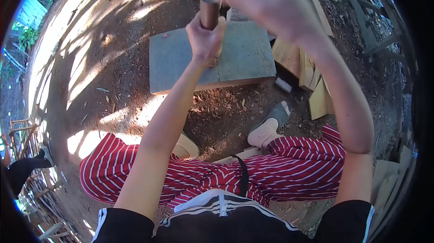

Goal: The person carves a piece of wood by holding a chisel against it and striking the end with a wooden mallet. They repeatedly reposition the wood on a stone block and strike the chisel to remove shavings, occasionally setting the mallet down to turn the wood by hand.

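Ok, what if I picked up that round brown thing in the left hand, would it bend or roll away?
The brown cylinder looks stiff, since it sticks out of the left hand without sagging. Its side looks round, so laid down it would probably roll.

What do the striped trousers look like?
The trousers are red with thin white stripes, seen best in the head view, low in the picture.

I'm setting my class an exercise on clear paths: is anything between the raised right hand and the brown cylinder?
Nothing visible stands between the right hand and the upper end of the brown cylinder. The left hand wraps its lower part. Blur hides what the right hand may hold.
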Tool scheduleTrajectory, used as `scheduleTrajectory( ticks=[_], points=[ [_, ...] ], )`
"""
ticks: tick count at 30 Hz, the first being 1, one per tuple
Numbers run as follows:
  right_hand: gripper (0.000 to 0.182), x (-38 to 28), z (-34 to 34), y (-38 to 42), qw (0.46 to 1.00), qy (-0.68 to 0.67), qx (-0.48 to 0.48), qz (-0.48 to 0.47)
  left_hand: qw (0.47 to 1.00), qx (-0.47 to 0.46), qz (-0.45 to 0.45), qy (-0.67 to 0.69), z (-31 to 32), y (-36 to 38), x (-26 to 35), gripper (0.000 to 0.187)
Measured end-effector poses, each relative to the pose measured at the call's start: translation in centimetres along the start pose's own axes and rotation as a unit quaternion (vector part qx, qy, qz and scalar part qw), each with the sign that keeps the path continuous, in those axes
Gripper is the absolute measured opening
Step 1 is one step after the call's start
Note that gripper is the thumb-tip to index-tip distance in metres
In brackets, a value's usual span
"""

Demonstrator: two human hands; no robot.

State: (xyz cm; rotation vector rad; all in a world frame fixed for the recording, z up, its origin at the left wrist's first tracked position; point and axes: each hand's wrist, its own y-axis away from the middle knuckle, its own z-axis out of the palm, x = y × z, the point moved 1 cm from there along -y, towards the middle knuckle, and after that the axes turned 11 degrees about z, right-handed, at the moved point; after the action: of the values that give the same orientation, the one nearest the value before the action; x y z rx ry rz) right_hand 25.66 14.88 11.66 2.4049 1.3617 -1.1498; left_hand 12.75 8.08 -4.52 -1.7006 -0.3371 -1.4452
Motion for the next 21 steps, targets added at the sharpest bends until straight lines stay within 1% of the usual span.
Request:
scheduleTrajectory(
  ticks=[1,2,3,4,5,6,7,8,9,10,11,12,13,14,15,16,17,18,19,20,21],
  points=[
    [0.069,1.5,1.7,0.5,0.982,0.185,0.025,-0.021,0.999,0.006,0.039,-0.009,0.0,0.0,-0.4,0.017],
    [0.069,0.2,0.5,0.2,0.983,0.182,0.034,-0.020,0.997,0.007,0.075,-0.018,0.1,0.0,-0.5,0.016],
    [0.065,-2.0,-1.8,-0.4,0.985,0.141,-0.094,0.034,0.998,0.009,0.065,0.011,0.5,0.0,-0.1,0.016],
    [0.062,-3.9,-3.6,-0.7,0.965,0.097,-0.226,0.090,0.998,0.009,0.062,0.012,0.4,-0.3,0.2,0.016],
    [0.062,-4.8,-5.0,-0.6,0.969,-0.018,-0.242,0.051,0.999,0.000,0.039,-0.003,0.2,0.0,0.3,0.016],
    [0.056,-3.2,-2.2,0.2,0.991,-0.120,0.000,-0.066,1.000,-0.007,0.016,-0.017,-0.1,0.3,0.4,0.017],
    [0.059,-3.7,-3.9,-0.3,0.979,-0.129,-0.158,-0.030,1.000,-0.005,0.010,-0.012,-0.1,0.3,0.4,0.018],
    [0.062,-4.3,-5.8,-0.8,0.942,-0.132,-0.309,0.001,1.000,0.000,0.013,-0.012,-0.4,0.2,-0.1,0.018],
    [0.062,-3.4,-4.4,-0.4,0.942,-0.131,-0.310,-0.006,0.999,0.011,0.042,-0.020,-0.6,0.2,-0.7,0.018],
    [0.059,-1.5,-1.7,0.8,0.987,0.029,-0.130,-0.094,0.997,0.015,0.071,-0.027,-0.7,0.1,-1.3,0.018],
    [0.055,0.0,0.0,1.5,0.964,0.192,0.057,-0.172,0.998,0.030,0.053,0.028,0.0,0.1,-0.1,0.018],
    [0.055,1.1,0.6,0.8,0.963,0.195,0.056,-0.176,0.997,0.034,0.055,0.030,0.0,-0.2,-0.1,0.018],
    [0.057,2.6,1.0,-0.4,0.993,0.009,0.046,-0.107,0.999,0.025,0.025,0.026,-0.4,0.3,-0.4,0.017],
    [0.060,4.3,1.7,-1.5,0.983,-0.177,0.039,-0.036,1.000,0.015,0.001,0.021,-0.9,0.4,-0.6,0.017],
    [0.060,6.6,3.3,-1.8,0.983,-0.178,0.038,-0.036,0.999,0.023,0.027,0.023,-1.3,0.4,-0.7,0.017],
    [0.065,9.7,5.5,-2.0,0.989,-0.136,-0.001,0.062,0.999,0.023,0.030,0.023,-1.7,0.4,-0.8,0.017],
    [0.071,11.6,6.9,-1.9,0.982,-0.093,-0.039,0.160,0.998,0.045,0.023,0.044,-2.0,0.5,-0.9,0.016],
    [0.068,10.8,7.8,-0.8,0.978,-0.010,-0.081,0.190,0.996,0.064,0.015,0.067,-2.3,0.6,-1.2,0.015],
    [0.065,10.0,8.9,0.6,0.965,0.074,-0.123,0.220,0.993,0.067,0.030,0.092,-2.7,0.5,-1.5,0.014],
    [0.065,10.6,10.0,1.2,0.965,0.071,-0.123,0.222,0.993,0.065,0.028,0.090,-2.9,0.5,-1.0,0.014],
    [0.065,11.4,11.7,2.1,0.961,0.169,-0.121,0.182,0.988,0.079,0.012,0.133,-3.4,0.7,-0.2,0.013]
  ],
)
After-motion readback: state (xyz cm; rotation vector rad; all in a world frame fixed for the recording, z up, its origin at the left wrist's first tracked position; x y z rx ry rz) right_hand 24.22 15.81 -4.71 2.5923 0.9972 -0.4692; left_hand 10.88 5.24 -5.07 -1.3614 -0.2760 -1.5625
